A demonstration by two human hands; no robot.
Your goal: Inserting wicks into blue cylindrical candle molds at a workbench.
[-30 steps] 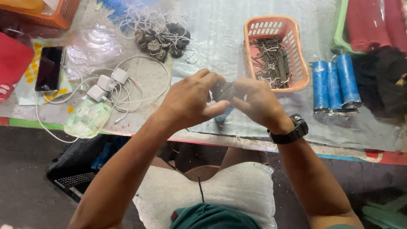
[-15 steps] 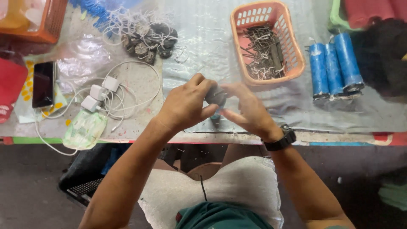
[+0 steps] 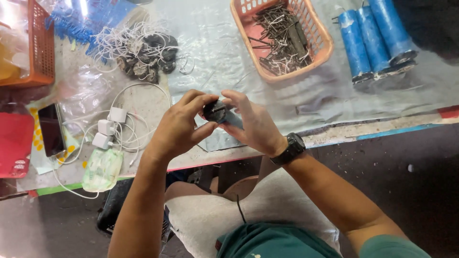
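Both hands lower, dark cylinder between

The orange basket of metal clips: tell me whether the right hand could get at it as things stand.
Probably yes, once it lets go. The right hand and left hand both grip a small dark cylinder. The orange basket sits open-topped just beyond, with only bare plastic sheet between.

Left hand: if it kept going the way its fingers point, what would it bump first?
The left hand points right, so it would probably meet the small dark part it pinches, then the right hand.
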